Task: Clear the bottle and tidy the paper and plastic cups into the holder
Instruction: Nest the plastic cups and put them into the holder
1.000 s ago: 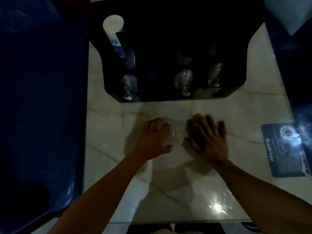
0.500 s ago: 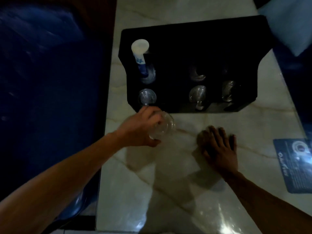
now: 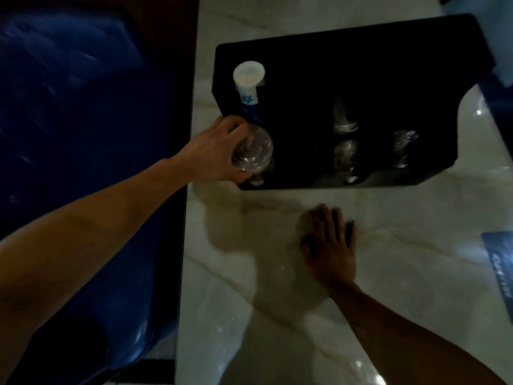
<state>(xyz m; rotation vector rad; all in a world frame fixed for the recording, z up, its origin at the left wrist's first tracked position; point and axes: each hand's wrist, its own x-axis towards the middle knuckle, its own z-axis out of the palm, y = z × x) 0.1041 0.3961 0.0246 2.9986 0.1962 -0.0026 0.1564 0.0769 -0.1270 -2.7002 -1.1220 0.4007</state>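
Note:
My left hand [image 3: 213,151] grips a clear plastic cup [image 3: 254,152] and holds it over the front-left slot of the black cup holder [image 3: 388,65]. A stack of white paper cups [image 3: 248,79] with blue print sticks out of the back-left slot. Clear plastic cups sit in other slots: one in the middle back [image 3: 344,118], one in the middle front [image 3: 347,157], one at the front right [image 3: 404,145]. My right hand [image 3: 330,245] lies flat on the marble table [image 3: 402,273], fingers spread, holding nothing. No bottle is in view.
A blue chair seat [image 3: 83,134] lies left of the table's edge. A blue printed card [image 3: 499,262] lies at the table's right edge. Another blue and pale object [image 3: 494,51] stands at the back right, next to the holder.
My left hand lifted the plastic cup from the table in front of the holder and carried it forward and left to the holder's front-left slot. My right hand stayed flat on the table.

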